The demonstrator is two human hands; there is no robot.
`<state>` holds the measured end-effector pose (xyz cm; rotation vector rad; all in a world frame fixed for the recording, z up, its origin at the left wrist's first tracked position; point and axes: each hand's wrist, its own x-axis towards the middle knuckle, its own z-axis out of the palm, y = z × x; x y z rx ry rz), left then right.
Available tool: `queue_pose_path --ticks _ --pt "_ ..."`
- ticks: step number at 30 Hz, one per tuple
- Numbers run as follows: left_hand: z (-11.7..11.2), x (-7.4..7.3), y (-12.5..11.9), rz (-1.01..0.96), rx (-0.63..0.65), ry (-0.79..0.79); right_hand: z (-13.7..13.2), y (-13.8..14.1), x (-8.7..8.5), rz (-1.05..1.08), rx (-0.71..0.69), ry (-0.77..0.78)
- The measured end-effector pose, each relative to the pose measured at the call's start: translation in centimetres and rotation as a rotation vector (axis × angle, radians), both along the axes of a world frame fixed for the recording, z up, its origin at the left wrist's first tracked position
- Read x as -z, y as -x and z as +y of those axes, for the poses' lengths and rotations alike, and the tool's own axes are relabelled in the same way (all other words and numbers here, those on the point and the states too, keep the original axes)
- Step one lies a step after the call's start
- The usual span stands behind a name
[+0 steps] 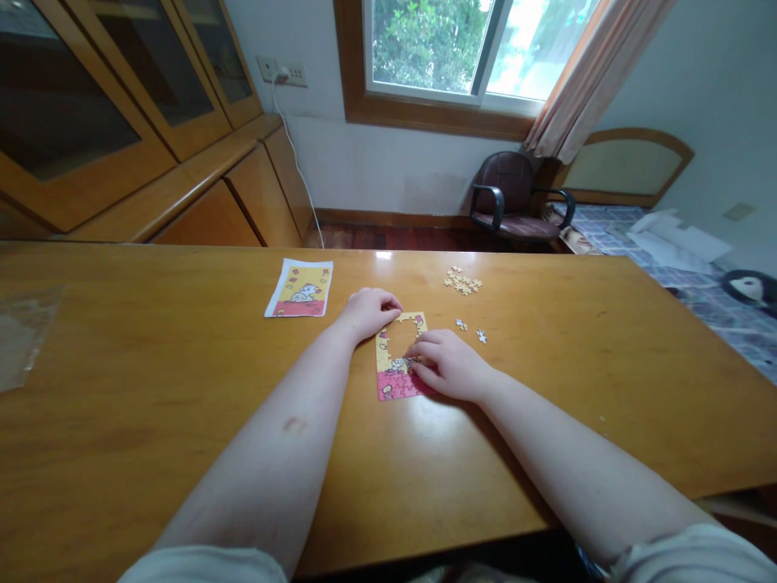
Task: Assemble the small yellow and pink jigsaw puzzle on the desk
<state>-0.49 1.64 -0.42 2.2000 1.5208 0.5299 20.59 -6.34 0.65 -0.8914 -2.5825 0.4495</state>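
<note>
Flat yellow-and-pink cardboard-like jigsaw [397,385] on the glossy wooden table [151,405], knobbly edges ringing its gap! Bare left hand [369,312], loosely curled, at its far-left corner; bare right hand [450,364], fingers bent, over its right side; whether either pinches anything, I can't tell.

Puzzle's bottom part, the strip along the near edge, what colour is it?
The puzzle's bottom part is pink, seen in the head view.

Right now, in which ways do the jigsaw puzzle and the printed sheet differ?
The jigsaw puzzle has an open gap in its middle, while the printed sheet shows a whole picture. The printed sheet has a white margin; the jigsaw puzzle's colours reach its edge. Both show yellow above pink.
</note>
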Motion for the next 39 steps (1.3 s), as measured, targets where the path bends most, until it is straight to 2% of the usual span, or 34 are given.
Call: queue_pose_path --ticks 5,15,21,30,39 --pt "0.0 0.1 0.0 0.007 0.007 -0.001 0.1 -0.3 0.1 0.033 -0.049 0.003" --pt "0.0 0.1 0.0 0.004 -0.001 0.006 0.1 0.3 0.2 0.015 0.0 0.005" --pt "0.1 0.3 0.1 -0.015 0.012 -0.014 0.1 0.2 0.6 0.053 -0.062 0.023" --pt "0.2 0.3 0.2 -0.013 0.012 0.005 -0.2 0.8 0.3 0.015 0.052 0.014" --pt "0.1 0.2 0.1 -0.014 0.012 0.017 -0.1 0.3 0.5 0.125 -0.086 -0.016"
